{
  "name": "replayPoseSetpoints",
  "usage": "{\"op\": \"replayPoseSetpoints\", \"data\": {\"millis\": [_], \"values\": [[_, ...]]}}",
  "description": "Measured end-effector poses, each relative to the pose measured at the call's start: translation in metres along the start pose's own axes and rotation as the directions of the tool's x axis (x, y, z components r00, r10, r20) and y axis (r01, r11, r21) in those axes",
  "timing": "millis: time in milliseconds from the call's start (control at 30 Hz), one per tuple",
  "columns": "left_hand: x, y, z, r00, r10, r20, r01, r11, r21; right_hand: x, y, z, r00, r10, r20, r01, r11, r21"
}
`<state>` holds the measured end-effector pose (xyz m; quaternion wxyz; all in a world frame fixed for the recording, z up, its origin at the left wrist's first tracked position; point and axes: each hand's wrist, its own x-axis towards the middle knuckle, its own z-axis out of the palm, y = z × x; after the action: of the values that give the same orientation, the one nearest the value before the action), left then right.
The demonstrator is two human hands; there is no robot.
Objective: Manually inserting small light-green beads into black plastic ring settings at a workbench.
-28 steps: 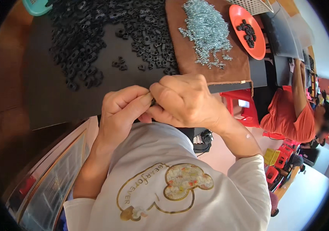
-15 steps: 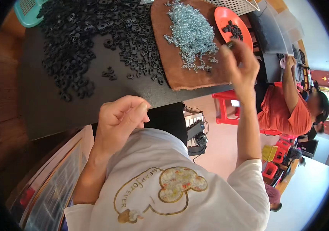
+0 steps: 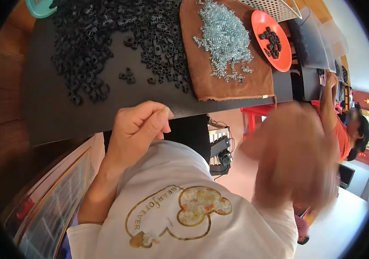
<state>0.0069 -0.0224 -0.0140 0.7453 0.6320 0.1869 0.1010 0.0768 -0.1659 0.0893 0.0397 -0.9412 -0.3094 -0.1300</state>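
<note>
Just in front of the table's near edge, my left hand (image 3: 139,125) is closed, thumb pressed against the curled fingers. Whatever it may hold is hidden. My right hand (image 3: 299,155) is large and smeared by motion on the right, raised away from the table; its fingers cannot be read. Many small black plastic parts (image 3: 83,56) cover the left and middle of the dark table. Beside them, a heap of small silvery springs (image 3: 224,36) lies on a brown cloth (image 3: 204,84). An orange-red plate (image 3: 283,62) to the right carries a cluster of black pieces (image 3: 273,41).
The dark table (image 3: 93,118) ends just beyond my shirt. A teal basket (image 3: 41,9) stands far left, and a white perforated basket (image 3: 281,11) at the back. On the right are a translucent bin (image 3: 316,45), a red stool (image 3: 253,114) and a co-worker in an orange shirt (image 3: 342,134).
My right hand has left the plate and come back, rising close to the camera. The table scene has shifted slightly rightward in view. The left hand keeps its closed pose.
</note>
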Motion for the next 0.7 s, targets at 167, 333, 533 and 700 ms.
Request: {"op": "replayPoseSetpoints", "data": {"millis": [167,333,533,700], "values": [[-0.006,-0.004,-0.007,0.997,0.019,-0.074,-0.017,1.0,0.025,0.042,-0.004,-0.074,0.848,-0.529,0.034,0.306,0.54,0.784],[-0.006,-0.003,-0.01,0.999,0.041,-0.023,-0.041,0.999,0.004,0.037,-0.011,-0.087,0.819,-0.573,-0.017,0.354,0.483,0.801],[-0.011,-0.002,-0.021,0.998,0.058,0.025,-0.058,0.998,0.012,0.031,0.017,-0.063,0.731,-0.666,-0.149,0.512,0.391,0.765],[-0.011,-0.007,-0.023,0.996,0.068,0.065,-0.07,0.997,0.033,0.096,-0.033,0.06,0.682,-0.666,-0.304,0.652,0.366,0.664]]}}
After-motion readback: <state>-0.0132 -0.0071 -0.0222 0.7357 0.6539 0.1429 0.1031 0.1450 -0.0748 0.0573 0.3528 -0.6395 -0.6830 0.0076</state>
